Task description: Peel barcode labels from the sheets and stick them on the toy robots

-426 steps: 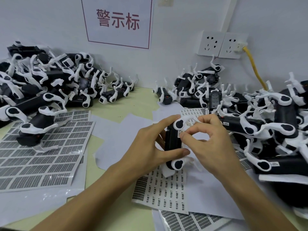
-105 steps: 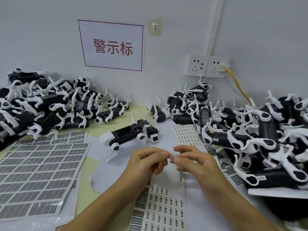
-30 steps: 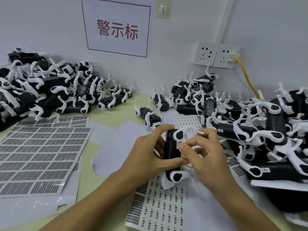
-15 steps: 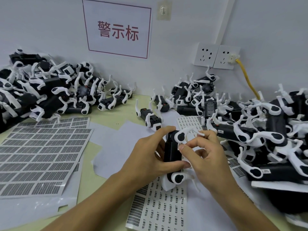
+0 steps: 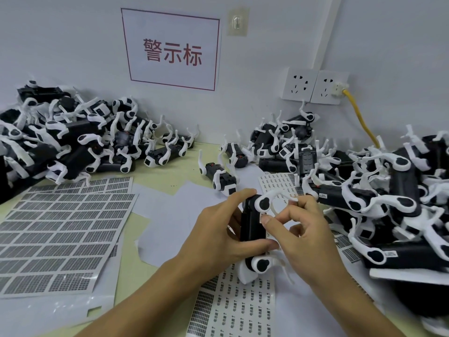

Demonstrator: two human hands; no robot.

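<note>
My left hand grips a black toy robot with white legs, held upright over the table's middle. My right hand has its thumb and forefinger pressed against the robot's right side near the upper white leg joint; any label under the fingertips is hidden. A barcode label sheet lies just below the robot. A second small-label sheet lies behind my hands, and large sheets of grey labels lie at the left.
Heaps of black-and-white toy robots fill the back left, back middle and right side. One lone robot lies behind my hands. White backing paper covers the table's middle. Wall sockets with a yellow cable are behind.
Both hands stay on the same robot with hardly any shift. My right fingertips have moved slightly down its right side.
</note>
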